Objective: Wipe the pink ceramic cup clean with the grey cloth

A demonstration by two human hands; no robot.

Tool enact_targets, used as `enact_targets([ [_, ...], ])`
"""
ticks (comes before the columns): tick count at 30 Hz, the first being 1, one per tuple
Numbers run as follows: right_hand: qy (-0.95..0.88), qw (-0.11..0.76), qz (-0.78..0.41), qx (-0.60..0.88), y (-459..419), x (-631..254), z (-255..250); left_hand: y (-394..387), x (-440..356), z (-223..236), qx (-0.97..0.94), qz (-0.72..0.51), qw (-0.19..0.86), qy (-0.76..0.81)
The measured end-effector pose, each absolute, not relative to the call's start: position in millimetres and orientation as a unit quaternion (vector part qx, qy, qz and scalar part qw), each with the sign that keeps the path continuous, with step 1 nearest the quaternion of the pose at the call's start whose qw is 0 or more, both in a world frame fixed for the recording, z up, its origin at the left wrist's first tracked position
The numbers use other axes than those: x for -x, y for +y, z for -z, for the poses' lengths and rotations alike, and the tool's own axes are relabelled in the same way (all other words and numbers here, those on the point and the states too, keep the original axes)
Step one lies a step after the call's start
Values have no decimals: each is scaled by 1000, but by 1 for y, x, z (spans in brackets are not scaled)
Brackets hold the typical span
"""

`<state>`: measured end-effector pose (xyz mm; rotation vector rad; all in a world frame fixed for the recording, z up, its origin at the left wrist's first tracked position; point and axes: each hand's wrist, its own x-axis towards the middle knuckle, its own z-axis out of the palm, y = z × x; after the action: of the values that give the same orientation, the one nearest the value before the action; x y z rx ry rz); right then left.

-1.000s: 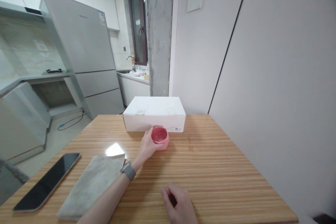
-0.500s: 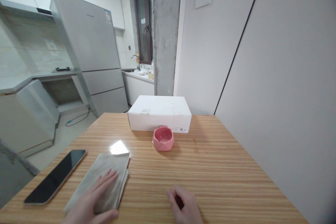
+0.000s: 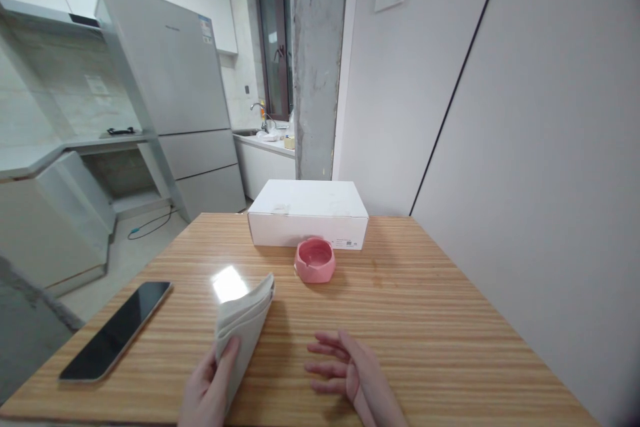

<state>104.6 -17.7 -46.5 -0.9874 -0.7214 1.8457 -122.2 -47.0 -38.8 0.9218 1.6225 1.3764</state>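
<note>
Wall [image 3: 525, 167]: pale and smooth, filling the right side, with a dark slanting line running down to the table's far edge.
Fridge [image 3: 165, 73]: silver-grey, at the left in the kitchen beyond the table.
Pillar [image 3: 320, 67]: rough grey, upright between the kitchen and the wall.
Table [image 3: 440, 340]: striped wood top, with a bright patch of reflected light left of the middle.
White box [image 3: 307, 213]: closed, lying flat near the far edge of the table, small print low on its front.
Cloth [image 3: 249, 327]: grey-beige, folded in layers, tilted up in the left hand [image 3: 207, 383], its far corner raised; whether its lower edge touches the table cannot be told.
Left hand: closed in a pinch on the near part of the cloth, thumb on the side facing right, the fingers partly hidden behind it.
Right hand [image 3: 357, 370]: open, with nothing in it, palm turned towards the cloth, fingers a little apart and loosely bent, well apart from the cloth.
Phone [image 3: 120, 333]: dark screen up, lying flat at the left of the table, left of the cloth.
Bowl [image 3: 315, 272]: pink, faceted, upright just in front of the white box.
</note>
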Motion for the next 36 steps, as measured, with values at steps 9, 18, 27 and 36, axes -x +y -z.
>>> enact_targets([
  [9, -138, 449, -839, 275, -8, -127, 32, -31, 2, 64, -785, -392, 306, 368],
  [18, -23, 471, -800, 371, -6, -130, 26, 73, 33, -16, -634, -522, 283, 497],
  [27, -78, 658, -588, 464, 39, -162, -10, 123, 48, 27, -638, -470, 383, 475],
  [36, -779, 517, -142, 327, 104, -113, 23, 111, 41, 15, -506, -574, 511, 390],
])
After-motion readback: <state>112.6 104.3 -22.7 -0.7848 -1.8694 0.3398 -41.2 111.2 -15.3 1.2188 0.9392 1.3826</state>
